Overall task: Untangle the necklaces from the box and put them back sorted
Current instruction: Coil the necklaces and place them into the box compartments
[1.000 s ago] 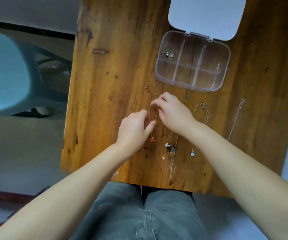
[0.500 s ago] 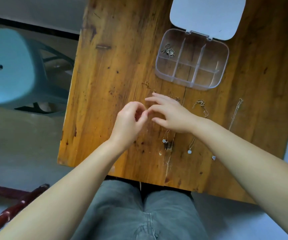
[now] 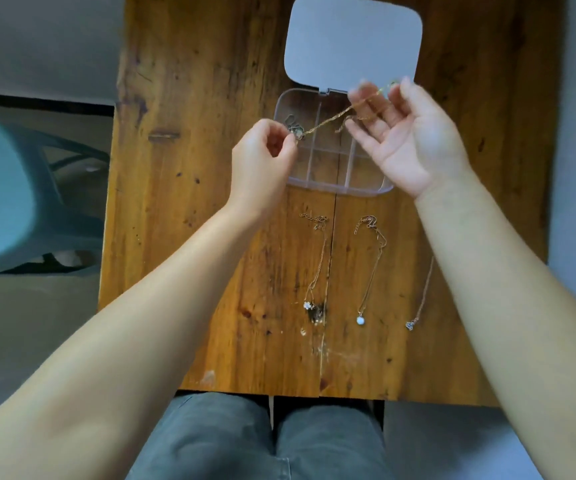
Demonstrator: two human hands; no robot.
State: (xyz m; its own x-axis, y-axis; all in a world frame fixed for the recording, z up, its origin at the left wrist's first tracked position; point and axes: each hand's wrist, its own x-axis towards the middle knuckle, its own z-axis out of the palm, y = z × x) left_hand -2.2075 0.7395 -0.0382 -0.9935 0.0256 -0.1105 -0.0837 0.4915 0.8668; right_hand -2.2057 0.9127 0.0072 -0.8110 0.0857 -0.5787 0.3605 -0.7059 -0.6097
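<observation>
A thin gold necklace is stretched in the air above the clear compartment box. My left hand pinches one end of it. My right hand holds the other end looped over its fingers, palm up. The box's grey lid lies open behind it. A small tangle of chain lies in the box's far left compartment. Three necklaces lie stretched out on the wooden table: one with a white flower pendant, one with a round pale pendant, one with a dark pendant.
A teal plastic stool stands on the floor left of the table. My knees in grey trousers are under the table's near edge. My right forearm crosses above the table's right side.
Both hands have lifted a gold necklace off the table and carried it up over the box, now pulled taut between them. The view has shifted forward.
</observation>
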